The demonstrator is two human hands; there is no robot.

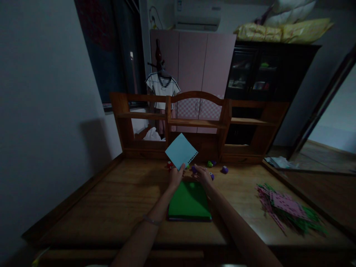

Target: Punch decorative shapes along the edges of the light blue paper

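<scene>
My left hand (pixel 176 176) is closed on the lower corner of a light blue square sheet of paper (pixel 181 151), held up at a tilt like a diamond. A row of small dark marks or holes runs along its lower right edge. My right hand (pixel 203 175) is to the right of the sheet, fingers apart and pointing left. A small purple toy (pixel 194 169) shows close by its fingertips; whether they touch is unclear. Below both hands lies a thick green square pad or stack (pixel 189 202) with a dark purple lower edge.
Small toys with eyes stand at the back of the wooden table (pixel 133 193), among them a purple one (pixel 224 169) and a green one (pixel 210 163). Pink and green strips (pixel 287 205) are heaped at the right. A wooden shelf unit (pixel 197 122) borders the back.
</scene>
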